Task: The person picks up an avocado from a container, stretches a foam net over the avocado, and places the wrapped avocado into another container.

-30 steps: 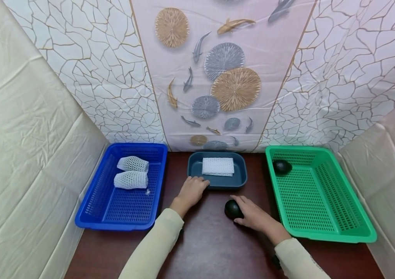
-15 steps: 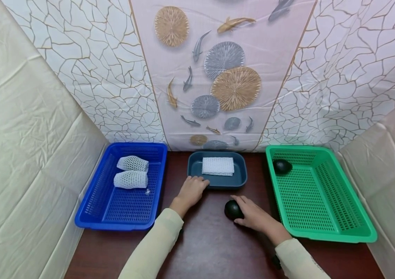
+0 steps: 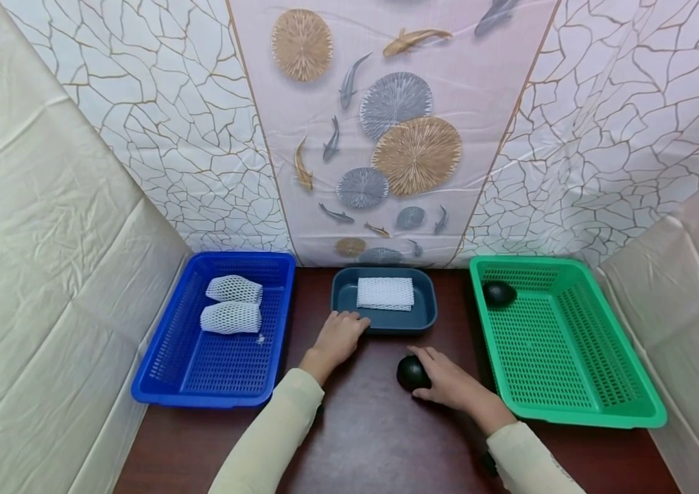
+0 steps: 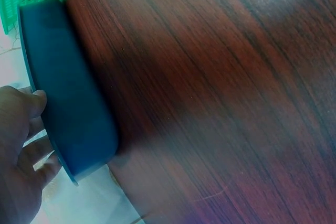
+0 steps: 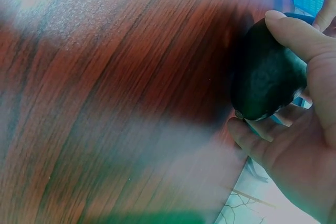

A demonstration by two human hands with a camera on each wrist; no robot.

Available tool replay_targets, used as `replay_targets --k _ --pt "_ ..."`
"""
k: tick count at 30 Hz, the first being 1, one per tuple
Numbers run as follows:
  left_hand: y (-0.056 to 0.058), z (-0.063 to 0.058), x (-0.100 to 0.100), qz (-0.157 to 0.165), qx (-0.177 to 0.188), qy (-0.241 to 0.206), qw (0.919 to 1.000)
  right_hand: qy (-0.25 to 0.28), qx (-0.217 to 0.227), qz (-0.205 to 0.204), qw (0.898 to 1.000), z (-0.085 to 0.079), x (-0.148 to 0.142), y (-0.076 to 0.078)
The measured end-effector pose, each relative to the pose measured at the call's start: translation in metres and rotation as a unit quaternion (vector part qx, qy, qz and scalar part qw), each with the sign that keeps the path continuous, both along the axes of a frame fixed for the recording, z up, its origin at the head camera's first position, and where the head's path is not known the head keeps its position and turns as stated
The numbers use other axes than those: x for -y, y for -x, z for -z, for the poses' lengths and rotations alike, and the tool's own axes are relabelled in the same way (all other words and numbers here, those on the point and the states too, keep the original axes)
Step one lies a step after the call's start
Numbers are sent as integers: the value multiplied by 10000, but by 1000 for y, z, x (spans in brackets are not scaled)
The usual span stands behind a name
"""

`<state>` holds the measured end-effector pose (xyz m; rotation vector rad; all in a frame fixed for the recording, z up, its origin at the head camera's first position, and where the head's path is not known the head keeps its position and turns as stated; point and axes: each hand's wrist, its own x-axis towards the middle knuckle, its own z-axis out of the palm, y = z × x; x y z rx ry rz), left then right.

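Fruit, dark and egg-shaped, is held near a blue-grey tray, between the thumb and curled fingers of the right hand. The tray's near left rim is gripped by the bent fingers of the left hand, and folded white netting is laid inside. Two net-wrapped pieces are held in a blue basket at left, another dark fruit in a green basket at right

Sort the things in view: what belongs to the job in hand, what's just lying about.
Likely in the job: dark fruit held by the right hand; tray gripped by the left hand; white netting; second fruit; green basket; netted bundles; blue basket.

Probably just lying about: white scrap; patterned backdrop.
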<state>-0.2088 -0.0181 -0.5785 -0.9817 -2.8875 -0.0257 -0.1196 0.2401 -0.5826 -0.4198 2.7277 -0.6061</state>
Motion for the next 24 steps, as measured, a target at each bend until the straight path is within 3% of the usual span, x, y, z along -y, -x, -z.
replay_targets --k 24 --pt "0 0 0 30 -73 -38 10000 93 41 75 9999 -2 0 -2"
